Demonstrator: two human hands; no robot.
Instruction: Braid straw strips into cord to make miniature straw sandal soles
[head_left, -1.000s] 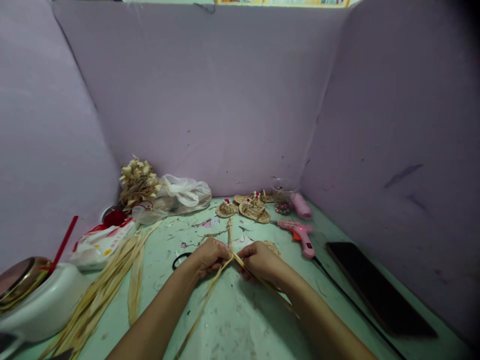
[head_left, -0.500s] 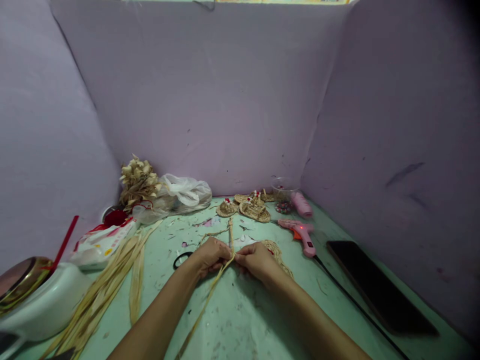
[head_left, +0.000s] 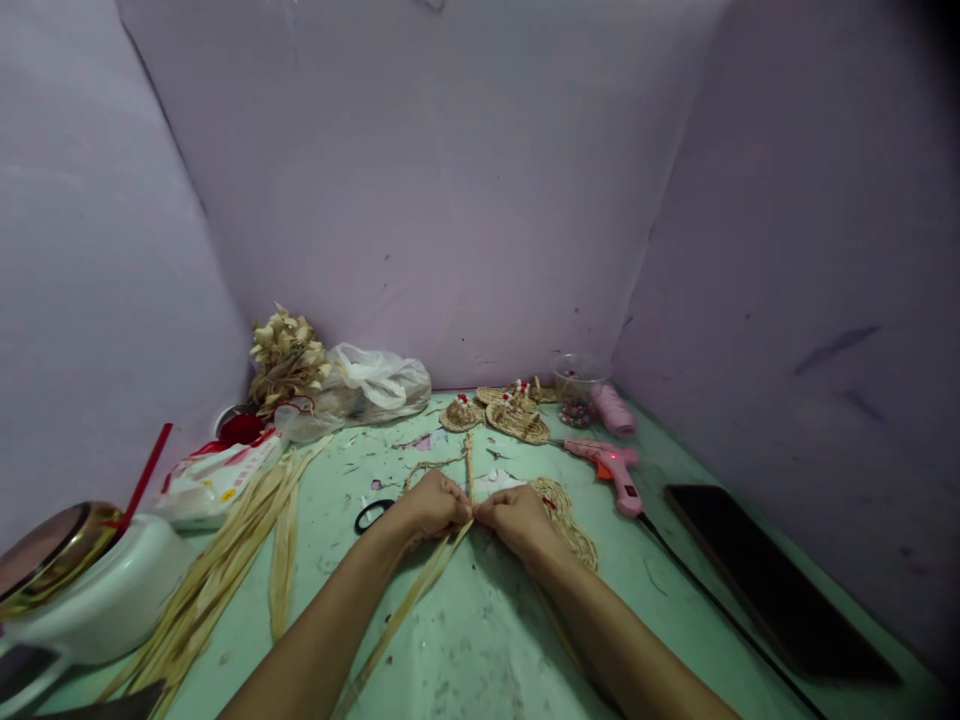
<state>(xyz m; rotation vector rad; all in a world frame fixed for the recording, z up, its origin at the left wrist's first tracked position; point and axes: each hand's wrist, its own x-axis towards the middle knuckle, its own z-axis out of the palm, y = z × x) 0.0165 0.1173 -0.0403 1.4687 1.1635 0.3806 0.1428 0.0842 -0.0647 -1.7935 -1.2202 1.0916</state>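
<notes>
My left hand [head_left: 441, 506] and my right hand [head_left: 513, 512] meet at the middle of the table, their fingertips pinched on a braid of dried straw strips [head_left: 470, 468]. The braided part runs away from me, past my fingers. Loose strips trail back toward me, one pair under my left wrist and another strip under my right forearm. Right of my right hand lies a coiled woven straw piece [head_left: 564, 515] with a red bit on it. By my left wrist are the black handles of scissors [head_left: 373, 515], the rest hidden.
A pink glue gun [head_left: 611, 465] with a lit red light and a dark phone-like slab [head_left: 772, 580] lie at right. Woven straw pieces [head_left: 517, 418], a bead tub [head_left: 577, 390] and pink thread [head_left: 613, 410] stand behind. Long straw strips [head_left: 217, 560] and a white pot [head_left: 112, 600] are at left.
The view has shifted slightly, moving everything a little to the right. My hands still pinch the braid; the loose strips have spread, with one now showing under my right forearm.
</notes>
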